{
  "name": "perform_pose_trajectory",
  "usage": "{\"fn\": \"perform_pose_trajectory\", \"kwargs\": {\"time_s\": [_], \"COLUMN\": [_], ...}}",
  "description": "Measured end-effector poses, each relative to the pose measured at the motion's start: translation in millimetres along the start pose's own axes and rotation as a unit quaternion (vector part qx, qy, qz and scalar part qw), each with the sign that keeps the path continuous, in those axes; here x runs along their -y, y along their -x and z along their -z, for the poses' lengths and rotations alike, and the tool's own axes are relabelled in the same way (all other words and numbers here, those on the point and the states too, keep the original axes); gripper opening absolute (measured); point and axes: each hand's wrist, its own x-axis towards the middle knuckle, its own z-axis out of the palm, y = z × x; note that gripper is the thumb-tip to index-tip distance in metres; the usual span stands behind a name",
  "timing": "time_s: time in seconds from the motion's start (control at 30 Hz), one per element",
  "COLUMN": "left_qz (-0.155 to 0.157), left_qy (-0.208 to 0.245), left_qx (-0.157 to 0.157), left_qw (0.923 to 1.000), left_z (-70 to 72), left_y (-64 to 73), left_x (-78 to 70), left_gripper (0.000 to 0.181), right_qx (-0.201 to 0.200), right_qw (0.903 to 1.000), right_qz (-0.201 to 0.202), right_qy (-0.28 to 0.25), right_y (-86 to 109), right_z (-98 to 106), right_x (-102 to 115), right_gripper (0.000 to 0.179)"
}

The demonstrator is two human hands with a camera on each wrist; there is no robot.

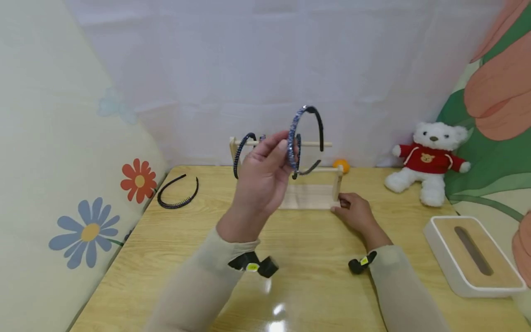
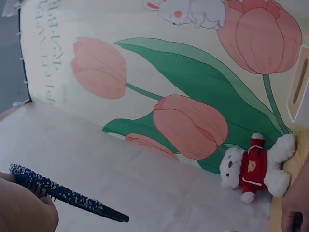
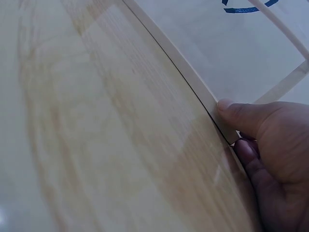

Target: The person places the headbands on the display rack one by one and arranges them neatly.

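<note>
Raised in front of the rack, my left hand (image 1: 265, 177) pinches a sparkly blue and black headband (image 1: 292, 133) by one side. Its glittery, studded surface also shows beside the hand (image 2: 26, 208) in the left wrist view. A wooden headband rack (image 1: 309, 196) with two rods stands behind. My right hand (image 1: 356, 212) grips the front right corner of its base; in the right wrist view the thumb lies on top of the edge, fingers at the corner. A dark headband (image 1: 236, 159) hangs at the left of the upper rod, with others partly hidden behind my left hand.
Another dark headband (image 1: 176, 205) lies on the table at the left. A white teddy bear (image 1: 431, 161) in a red sweater sits at the back right. In front of it is a white tissue box (image 1: 473, 258) with a wooden lid. An orange object (image 1: 342, 165) shows behind the rack.
</note>
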Motion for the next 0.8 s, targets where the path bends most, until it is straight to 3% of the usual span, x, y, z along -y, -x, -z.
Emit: {"fn": "perform_pose_trajectory", "kwargs": {"time_s": [0.17, 0.43, 0.6, 0.8], "left_qz": [-0.026, -0.024, -0.045, -0.065], "left_qy": [-0.036, -0.143, -0.179, -0.178], "left_qx": [-0.048, -0.117, -0.123, -0.099], "left_qw": [0.9978, 0.9825, 0.9751, 0.9769], "left_z": [-16.6, -12.3, -7.2, -7.2], "left_y": [-22.2, -46.5, -52.8, -56.3], "left_x": [28.1, 48.3, 57.0, 62.5], "left_gripper": [0.023, 0.027, 0.025, 0.025], "right_qx": [-0.006, -0.010, -0.017, -0.024], "right_qw": [0.9998, 0.9998, 0.9996, 0.9995], "right_qz": [0.019, 0.017, 0.021, 0.019], "right_qy": [-0.004, -0.002, -0.002, -0.002], "right_y": [-3.8, -5.0, -2.3, -1.2], "right_z": [-4, -6, -4, -1], "right_x": [3, 5, 3, 0], "right_gripper": [0.057, 0.057, 0.055, 0.055]}}
